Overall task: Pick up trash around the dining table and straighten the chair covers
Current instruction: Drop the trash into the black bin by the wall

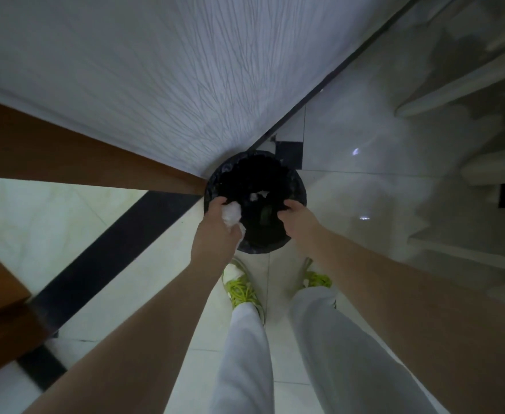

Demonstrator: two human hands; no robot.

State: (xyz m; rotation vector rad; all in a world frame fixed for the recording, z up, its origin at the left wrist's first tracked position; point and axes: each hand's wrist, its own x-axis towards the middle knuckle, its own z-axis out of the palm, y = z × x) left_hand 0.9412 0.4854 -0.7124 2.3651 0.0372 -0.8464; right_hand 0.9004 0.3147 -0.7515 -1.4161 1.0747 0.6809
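A round bin with a black bag liner point(297, 186) stands on the floor in the corner, right in front of my feet. My left hand point(215, 231) holds a crumpled white tissue point(232, 215) over the bin's near left rim. My right hand point(297, 218) grips the black liner at the near right rim, fingers curled into the bag. Inside the bin lie a scrap of white paper point(258, 195) and something green point(264, 215). No dining table or chair covers are in view.
A white textured wall point(155, 70) rises behind the bin, with a brown wooden door frame point(51, 150) to the left. Glossy pale floor tiles with a black stripe point(111, 249) lie underfoot. White steps point(469, 94) climb on the right.
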